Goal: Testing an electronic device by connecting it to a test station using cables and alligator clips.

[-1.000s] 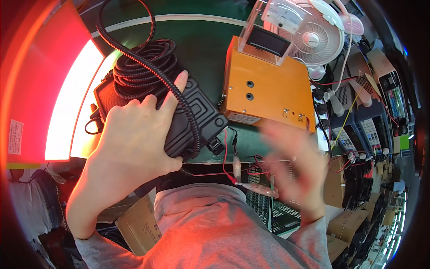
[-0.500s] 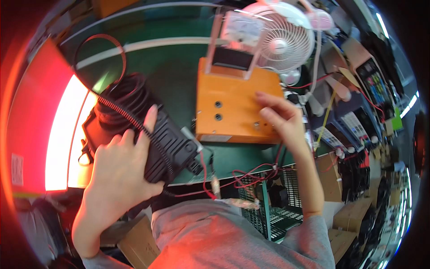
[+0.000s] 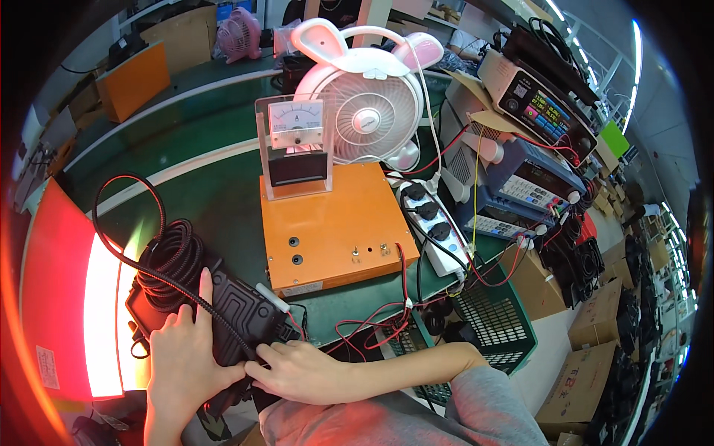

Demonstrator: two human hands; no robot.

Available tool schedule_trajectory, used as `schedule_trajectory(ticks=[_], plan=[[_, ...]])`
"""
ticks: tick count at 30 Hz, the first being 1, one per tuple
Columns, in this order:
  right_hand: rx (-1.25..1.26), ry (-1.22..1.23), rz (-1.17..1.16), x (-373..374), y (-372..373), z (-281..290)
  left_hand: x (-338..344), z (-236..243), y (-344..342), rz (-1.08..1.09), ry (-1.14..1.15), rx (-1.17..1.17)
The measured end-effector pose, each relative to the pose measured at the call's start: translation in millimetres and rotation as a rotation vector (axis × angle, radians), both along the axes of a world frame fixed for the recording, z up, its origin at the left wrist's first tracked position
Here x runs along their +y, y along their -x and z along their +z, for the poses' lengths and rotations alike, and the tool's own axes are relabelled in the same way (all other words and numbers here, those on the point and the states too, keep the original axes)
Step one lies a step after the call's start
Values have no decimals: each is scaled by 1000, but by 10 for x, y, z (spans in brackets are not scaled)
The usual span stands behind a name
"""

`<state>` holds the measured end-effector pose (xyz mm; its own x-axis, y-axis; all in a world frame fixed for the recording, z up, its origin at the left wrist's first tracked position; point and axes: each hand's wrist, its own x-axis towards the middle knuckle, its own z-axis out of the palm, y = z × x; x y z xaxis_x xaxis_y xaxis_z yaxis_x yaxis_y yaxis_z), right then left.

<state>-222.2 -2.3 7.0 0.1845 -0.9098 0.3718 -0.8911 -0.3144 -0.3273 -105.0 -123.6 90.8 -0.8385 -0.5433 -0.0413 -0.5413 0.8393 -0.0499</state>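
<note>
A black ridged plastic box [image 3: 242,310] with a coiled corrugated cable [image 3: 172,253] lies at the left of the bench, its near end at the bench's front edge. My left hand [image 3: 182,364] grips the box from the left, index finger stretched along it and thumb pointing right. My right hand [image 3: 301,374] is at the box's near right edge, fingers bent beside the left thumb. What those fingers hold is hidden. Beyond stands an orange metal box [image 3: 335,223] with two round sockets, small switches and an analog meter [image 3: 296,125] in a clear stand.
A glowing red-white light panel [image 3: 104,312] stands at the left. Behind the meter is a white fan [image 3: 366,123]. To the right are a power strip [image 3: 442,245], stacked instruments [image 3: 532,178] and a green basket [image 3: 506,327]. Red wires [image 3: 372,327] trail over the front edge.
My right hand has left the orange box and come down left to the black box. My left hand stays on the black box. The whole view has shifted.
</note>
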Motion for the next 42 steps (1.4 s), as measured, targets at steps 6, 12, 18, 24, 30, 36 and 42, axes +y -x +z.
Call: schedule_trajectory(ticks=[6, 12, 18, 24, 30, 36, 42], plan=[[20, 214, 0, 55, -105, -29, 3, 26, 13, 15, -5, -15], [-111, 276, 29, -38, -120, -157, -2, 11, 21, 7, -1, -10], [-430, 204, 240, -111, 5, -173, 14, 104, 32, 6, -64, -34], [-917, 285, 425, -6, 273, 365, 9, 108, 7, 12, -100, -35], [-527, -132, 423, -190, 596, 797, -13, 55, -15, 1, -101, 31], [-117, -71, 395, -1538, 905, 696, 78, 96, -37, 22, -111, 20], [125, -128, 478, -1828, 613, 627, 118, 43, -82, 43, -81, 26]])
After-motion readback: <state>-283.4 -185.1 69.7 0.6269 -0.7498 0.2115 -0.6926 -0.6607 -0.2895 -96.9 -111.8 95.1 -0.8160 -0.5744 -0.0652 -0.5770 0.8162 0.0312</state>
